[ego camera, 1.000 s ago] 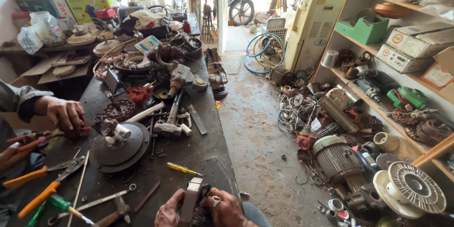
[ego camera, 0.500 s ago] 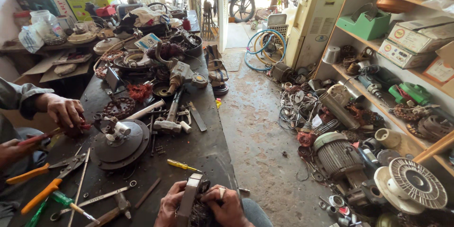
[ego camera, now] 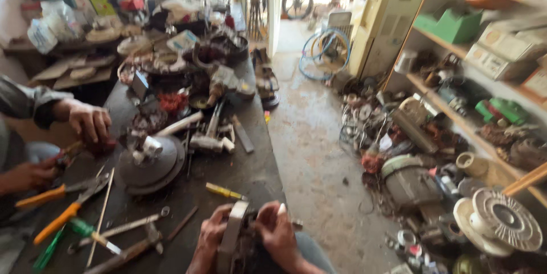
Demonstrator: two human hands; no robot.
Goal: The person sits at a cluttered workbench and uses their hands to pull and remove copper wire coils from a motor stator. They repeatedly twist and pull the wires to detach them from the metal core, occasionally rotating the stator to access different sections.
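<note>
A metal motor part is clamped between the left hand and right hand at the near edge of the surface. It is judged heavy, stiff and greasy, best gripped by its rim. A yellow screwdriver lies just beyond the grip.
</note>
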